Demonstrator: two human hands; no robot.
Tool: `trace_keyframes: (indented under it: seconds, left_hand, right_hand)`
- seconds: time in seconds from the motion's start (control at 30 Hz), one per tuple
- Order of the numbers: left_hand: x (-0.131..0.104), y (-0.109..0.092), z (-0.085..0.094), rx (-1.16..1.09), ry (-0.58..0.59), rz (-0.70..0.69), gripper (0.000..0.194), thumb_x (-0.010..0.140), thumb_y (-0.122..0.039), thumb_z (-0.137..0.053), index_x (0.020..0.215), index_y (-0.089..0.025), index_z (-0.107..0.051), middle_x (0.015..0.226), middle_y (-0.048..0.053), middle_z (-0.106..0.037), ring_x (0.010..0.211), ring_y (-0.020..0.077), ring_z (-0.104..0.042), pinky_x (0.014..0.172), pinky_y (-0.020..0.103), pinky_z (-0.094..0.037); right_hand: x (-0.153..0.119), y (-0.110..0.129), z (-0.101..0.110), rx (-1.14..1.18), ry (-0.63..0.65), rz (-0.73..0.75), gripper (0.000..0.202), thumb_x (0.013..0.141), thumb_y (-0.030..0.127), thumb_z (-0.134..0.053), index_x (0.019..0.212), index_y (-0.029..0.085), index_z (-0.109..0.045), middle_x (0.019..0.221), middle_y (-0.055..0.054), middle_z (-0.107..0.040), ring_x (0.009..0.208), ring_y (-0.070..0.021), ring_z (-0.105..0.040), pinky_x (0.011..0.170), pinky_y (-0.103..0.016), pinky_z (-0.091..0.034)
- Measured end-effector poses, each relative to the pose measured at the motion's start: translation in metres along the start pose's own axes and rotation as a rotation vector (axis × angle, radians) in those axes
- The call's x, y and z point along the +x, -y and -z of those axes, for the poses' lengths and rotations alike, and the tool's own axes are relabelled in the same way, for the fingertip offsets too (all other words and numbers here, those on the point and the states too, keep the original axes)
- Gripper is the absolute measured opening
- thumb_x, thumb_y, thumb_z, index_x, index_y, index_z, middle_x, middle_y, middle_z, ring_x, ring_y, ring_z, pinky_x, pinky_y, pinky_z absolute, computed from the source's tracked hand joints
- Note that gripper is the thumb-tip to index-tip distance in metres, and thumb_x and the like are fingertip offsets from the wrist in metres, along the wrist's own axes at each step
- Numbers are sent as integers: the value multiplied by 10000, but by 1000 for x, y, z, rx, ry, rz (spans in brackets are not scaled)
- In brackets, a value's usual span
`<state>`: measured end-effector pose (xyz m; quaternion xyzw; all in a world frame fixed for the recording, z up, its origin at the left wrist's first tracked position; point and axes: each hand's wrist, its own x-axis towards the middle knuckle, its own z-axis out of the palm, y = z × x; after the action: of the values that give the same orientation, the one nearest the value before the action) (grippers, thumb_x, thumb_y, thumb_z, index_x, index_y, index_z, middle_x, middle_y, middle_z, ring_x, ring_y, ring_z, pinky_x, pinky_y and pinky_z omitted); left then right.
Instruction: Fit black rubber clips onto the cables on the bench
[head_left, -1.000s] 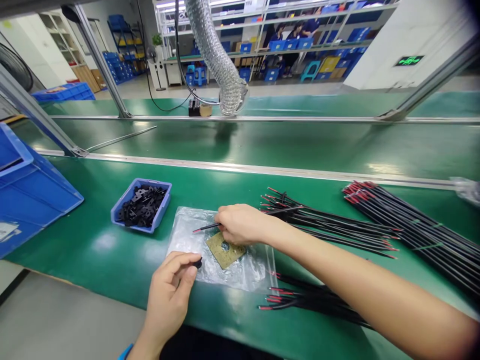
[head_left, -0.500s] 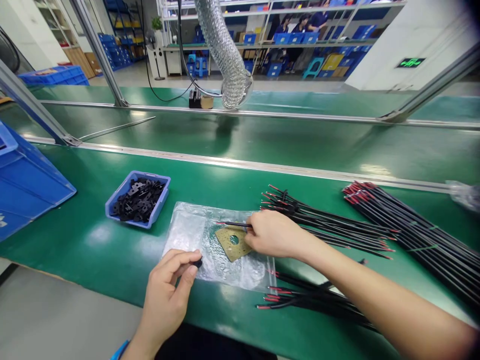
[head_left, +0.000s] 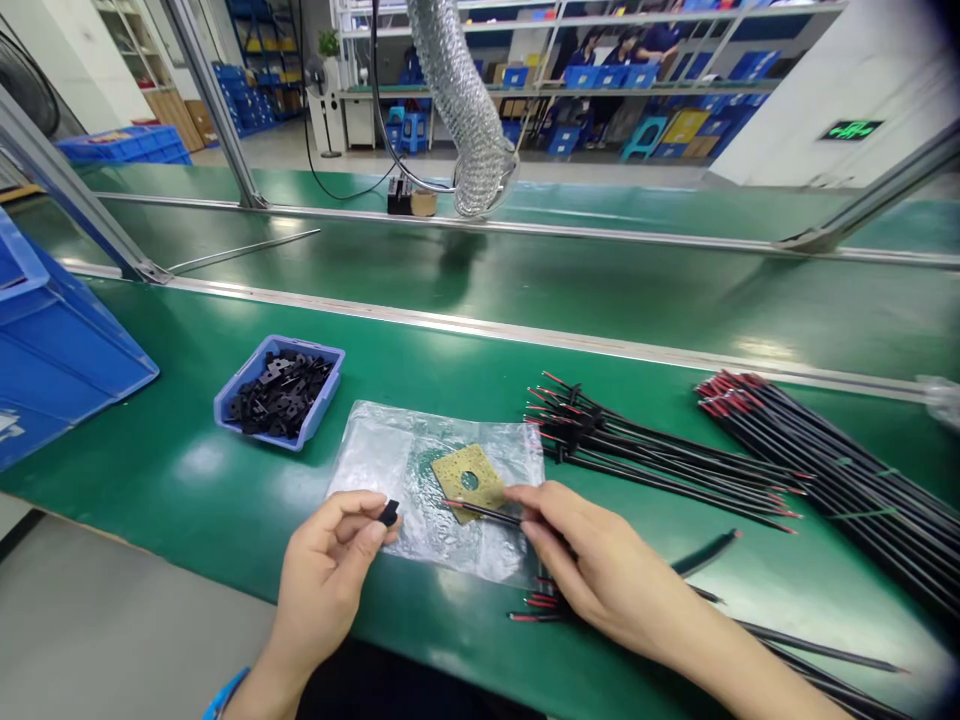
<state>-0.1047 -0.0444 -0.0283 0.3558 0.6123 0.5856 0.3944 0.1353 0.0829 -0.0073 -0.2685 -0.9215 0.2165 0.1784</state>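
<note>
Between the thumb and fingers of my left hand (head_left: 334,560) is a small black plastic clip (head_left: 389,513), near the left part of a clear plastic bag (head_left: 375,450). My right hand (head_left: 592,550) grips a black cable (head_left: 491,514) whose red-tipped end points left. That end lies over a yellowish square pad (head_left: 471,474) with a round hole, which rests on the bag. The clip and the cable end are apart.
A blue tray (head_left: 330,397) of black clips stands at the left, beside a large blue crate (head_left: 67,340). Cable bundles (head_left: 660,450) (head_left: 840,470) lie right, with more cables (head_left: 825,650) under my right forearm. A silver duct (head_left: 469,120) hangs behind.
My right hand has moved down and toward me with the cable, uncovering more of the pad. My left hand has turned the clip a little, so more of it shows. The view has shifted slightly.
</note>
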Motion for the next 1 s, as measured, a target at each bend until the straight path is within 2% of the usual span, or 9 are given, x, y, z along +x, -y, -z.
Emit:
trace_keyframes:
  seconds: [0.1, 0.3, 0.6, 0.77, 0.9, 1.0]
  left_hand:
    - [2, -2, -1, 3, -5, -66, 120, 861, -258, -680, 945, -182, -718, 939, 50, -680, 802, 185, -739, 774, 281, -625]
    - [3, -4, 1, 90, -5, -148, 124, 860, -230, -680, 952, -206, -759, 992, 58, -667, 753, 157, -715, 719, 257, -629]
    - [1, 0, 6, 116, -18, -131, 149, 843, -229, -707, 975, -243, -775, 1050, 55, -674, 798, 165, -720, 740, 251, -626]
    - [2, -1, 4, 36, -46, -85, 106, 819, -226, -736, 917, -217, -776, 961, 45, -698, 771, 157, -718, 710, 239, -626]
    - [1, -1, -4, -94, -95, 25, 147, 778, -264, -779, 889, -173, -747, 822, 42, -734, 728, 181, -733, 655, 254, -631]
    - [-2, 0, -11, -140, -114, 100, 225, 757, -304, -799, 894, -143, -720, 765, 54, -750, 704, 199, -740, 647, 270, -629]
  right_hand:
    - [0, -3, -10, -21, -22, 24, 227, 976, 162, -402, 1068, 172, -609, 911, -65, -637, 823, -159, -617, 738, -273, -529]
    - [1, -1, -20, -217, -23, 4, 264, 951, 163, -406, 931, 167, -669, 801, -63, -602, 747, -182, -580, 646, -285, -480]
    - [1, 5, -26, -220, -58, -43, 220, 902, 140, -430, 794, 182, -618, 770, -48, -571, 722, -168, -540, 645, -271, -428]
    - [0, 7, -27, -184, -70, -38, 203, 856, 97, -440, 732, 187, -574, 754, -45, -556, 697, -170, -532, 615, -272, -428]
    - [1, 6, -22, -128, -61, -32, 194, 849, 78, -447, 772, 193, -583, 762, -43, -572, 723, -177, -562, 636, -279, -471]
    - [0, 9, -10, -42, -61, -23, 222, 886, 96, -443, 969, 203, -619, 840, -54, -601, 786, -189, -593, 690, -305, -516]
